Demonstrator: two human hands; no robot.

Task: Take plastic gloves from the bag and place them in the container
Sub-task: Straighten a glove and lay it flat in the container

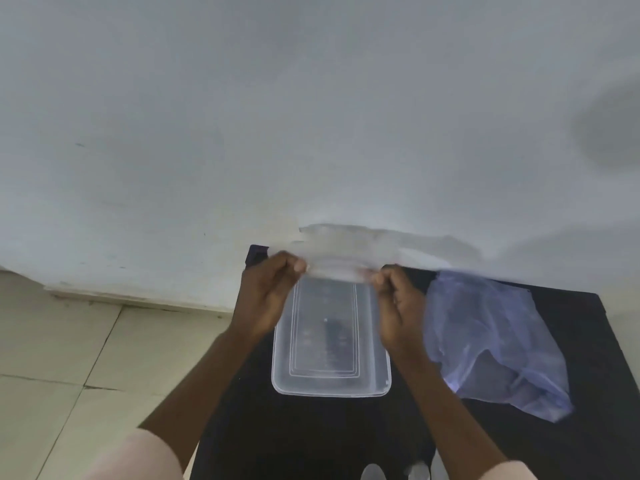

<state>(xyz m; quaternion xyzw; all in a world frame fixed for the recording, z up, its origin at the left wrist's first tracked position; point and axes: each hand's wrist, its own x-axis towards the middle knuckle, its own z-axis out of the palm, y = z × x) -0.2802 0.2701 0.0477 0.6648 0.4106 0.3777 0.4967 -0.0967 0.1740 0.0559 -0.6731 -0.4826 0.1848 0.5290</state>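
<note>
Two hands stretch a clear plastic glove point(341, 252) above an open container on a black table point(311, 438).

The left hand point(268, 296) and right hand point(398, 306) are apart, each pinched shut on an end of the blurred glove, which hangs over the far rim of the clear rectangular container point(330, 386). At 3 o'clock from the container lies a bluish plastic bag point(495, 344), crumpled on the tabletop. A pale wall point(277, 116) rises at 12 o'clock; cream floor tiles point(69, 358) spread at 9 o'clock.
</note>
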